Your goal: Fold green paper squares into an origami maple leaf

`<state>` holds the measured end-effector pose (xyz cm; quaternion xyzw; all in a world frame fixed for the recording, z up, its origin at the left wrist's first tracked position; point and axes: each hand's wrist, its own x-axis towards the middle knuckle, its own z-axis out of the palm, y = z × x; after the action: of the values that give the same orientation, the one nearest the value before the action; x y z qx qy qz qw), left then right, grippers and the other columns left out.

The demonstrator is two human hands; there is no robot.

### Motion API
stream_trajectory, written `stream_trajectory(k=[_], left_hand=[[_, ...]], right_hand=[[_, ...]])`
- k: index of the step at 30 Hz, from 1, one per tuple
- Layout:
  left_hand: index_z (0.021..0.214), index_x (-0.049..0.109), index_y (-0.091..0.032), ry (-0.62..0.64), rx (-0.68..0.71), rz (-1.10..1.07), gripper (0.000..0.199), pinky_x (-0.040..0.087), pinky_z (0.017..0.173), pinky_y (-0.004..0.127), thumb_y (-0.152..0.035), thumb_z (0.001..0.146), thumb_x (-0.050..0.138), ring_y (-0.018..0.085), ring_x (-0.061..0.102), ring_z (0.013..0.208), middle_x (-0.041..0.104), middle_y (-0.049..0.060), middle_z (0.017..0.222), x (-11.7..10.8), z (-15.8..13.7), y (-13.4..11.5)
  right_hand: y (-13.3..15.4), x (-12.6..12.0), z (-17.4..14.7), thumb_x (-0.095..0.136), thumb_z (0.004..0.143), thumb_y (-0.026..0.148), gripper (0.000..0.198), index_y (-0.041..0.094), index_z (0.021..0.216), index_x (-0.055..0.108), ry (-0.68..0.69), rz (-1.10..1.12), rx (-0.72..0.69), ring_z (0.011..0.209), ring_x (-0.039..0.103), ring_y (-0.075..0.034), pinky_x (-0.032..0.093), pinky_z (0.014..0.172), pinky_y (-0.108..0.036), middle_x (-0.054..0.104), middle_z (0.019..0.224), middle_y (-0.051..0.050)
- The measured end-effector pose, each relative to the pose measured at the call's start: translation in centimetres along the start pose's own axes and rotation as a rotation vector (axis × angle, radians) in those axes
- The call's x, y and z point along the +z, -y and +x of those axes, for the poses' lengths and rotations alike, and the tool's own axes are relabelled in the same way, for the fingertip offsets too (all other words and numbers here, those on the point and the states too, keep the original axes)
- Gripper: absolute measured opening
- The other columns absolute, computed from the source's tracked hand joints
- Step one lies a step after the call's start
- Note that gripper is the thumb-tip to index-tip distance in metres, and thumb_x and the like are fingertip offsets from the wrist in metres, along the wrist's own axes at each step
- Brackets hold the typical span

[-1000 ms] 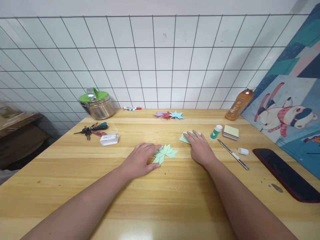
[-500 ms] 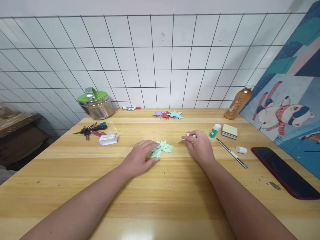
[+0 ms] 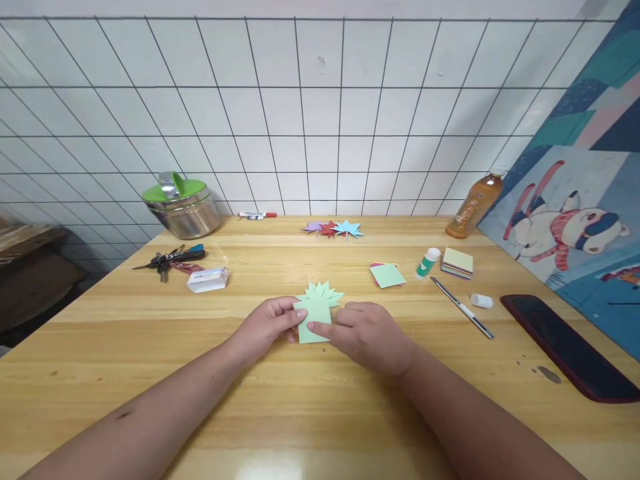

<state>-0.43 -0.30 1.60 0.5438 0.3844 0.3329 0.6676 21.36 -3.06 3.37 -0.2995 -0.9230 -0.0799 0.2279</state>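
You face a white tile wall (image 3: 317,113), crossed by dark lines, rising behind the far edge of your wood-grained desk (image 3: 125,323). A skiing-bear panel (image 3: 590,183) flanks its right edge, while light (image 3: 270,468) glares off the near side.

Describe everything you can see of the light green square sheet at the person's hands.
The light green sheet looks like thin, plain paper, roughly square and flat, with no writing visible. It is near the middle of the wooden table, its far edge overlapping the pointed green leaf in view. The left hand holds its left side, thumb on top; the right hand's index finger reaches across its face. Whether it touches the table is unclear.
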Motion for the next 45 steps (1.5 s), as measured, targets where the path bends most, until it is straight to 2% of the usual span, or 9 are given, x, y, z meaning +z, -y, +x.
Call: stream_trajectory(k=[7,10,15,20,24,26,30,35,45], left_hand=[[0.080,0.064,-0.014,-0.057,0.090,0.216,0.023,0.038,0.053,0.020,-0.037,0.076,0.062,0.009,0.048,0.056,0.059,-0.001,0.064,0.0,0.2,0.3],[0.075,0.064,-0.014,-0.076,0.148,0.359,0.023,0.039,0.055,0.021,-0.036,0.075,0.061,0.011,0.049,0.059,0.057,-0.001,0.063,0.5,0.2,0.3],[0.075,0.064,-0.014,-0.038,0.193,0.480,0.034,0.042,0.059,0.023,-0.041,0.084,0.047,0.013,0.052,0.062,0.060,0.002,0.067,0.9,-0.3,0.4],[0.095,0.064,-0.015,-0.017,0.271,0.510,0.039,0.044,0.065,0.026,-0.045,0.085,0.043,0.017,0.056,0.072,0.065,0.006,0.087,1.2,-0.8,-0.1],[0.081,0.066,-0.017,-0.068,0.264,0.702,0.029,0.040,0.059,0.022,-0.040,0.083,0.049,0.014,0.053,0.065,0.062,0.001,0.070,1.7,-0.9,-0.2],[0.074,0.065,-0.016,-0.087,0.244,0.716,0.032,0.038,0.056,0.021,-0.039,0.084,0.045,0.013,0.051,0.061,0.060,0.000,0.065,1.8,-0.8,0.1],[0.074,0.066,-0.016,-0.132,0.238,0.693,0.030,0.038,0.053,0.021,-0.039,0.083,0.048,0.013,0.051,0.058,0.060,0.000,0.063,1.6,-0.6,0.5],[0.075,0.067,-0.017,-0.145,0.268,0.749,0.028,0.035,0.051,0.020,-0.038,0.082,0.050,0.012,0.048,0.056,0.058,-0.001,0.061,1.5,-0.5,0.6],[0.074,0.064,-0.017,-0.127,0.260,0.802,0.027,0.031,0.050,0.019,-0.037,0.084,0.048,0.011,0.042,0.055,0.050,-0.003,0.058,1.5,-0.4,0.8]], right_hand=[[0.2,0.7,0.6,0.057,0.081,0.030,0.013,0.023,0.090,0.065,-0.027,0.622,0.388,0.069,0.060,-0.011,0.043,0.065,-0.021,0.068,0.081,0.000],[0.2,1.1,1.0,0.059,0.078,0.030,0.011,0.020,0.073,0.063,-0.122,0.741,0.541,0.070,0.059,-0.012,0.045,0.065,-0.023,0.066,0.076,-0.001],[0.1,1.7,1.1,0.059,0.076,0.034,0.015,0.020,0.072,0.059,-0.153,0.906,0.768,0.060,0.056,-0.012,0.047,0.058,-0.024,0.062,0.067,0.001],[0.3,1.8,1.0,0.057,0.076,0.031,0.013,0.019,0.071,0.058,-0.171,0.862,0.769,0.061,0.054,-0.012,0.044,0.052,-0.021,0.059,0.066,0.000],[0.5,1.6,1.0,0.056,0.077,0.031,0.013,0.019,0.071,0.058,-0.189,0.832,0.756,0.064,0.055,-0.013,0.043,0.050,-0.020,0.059,0.068,-0.001],[0.6,1.6,1.0,0.057,0.076,0.031,0.015,0.020,0.086,0.058,-0.202,0.895,0.777,0.066,0.057,-0.013,0.045,0.050,-0.020,0.060,0.073,-0.001],[0.6,1.5,1.2,0.062,0.072,0.033,0.054,0.023,0.121,0.043,-0.164,1.109,0.887,0.069,0.059,-0.013,0.048,0.049,-0.022,0.061,0.085,-0.002],[0.5,1.7,1.4,0.062,0.071,0.042,0.025,0.017,0.076,0.061,-0.066,1.223,0.949,0.067,0.058,-0.013,0.049,0.053,-0.023,0.062,0.074,-0.001],[0.3,1.7,1.4,0.063,0.070,0.041,0.024,0.017,0.069,0.059,-0.074,1.216,0.966,0.061,0.055,-0.012,0.048,0.056,-0.023,0.059,0.065,0.001]])
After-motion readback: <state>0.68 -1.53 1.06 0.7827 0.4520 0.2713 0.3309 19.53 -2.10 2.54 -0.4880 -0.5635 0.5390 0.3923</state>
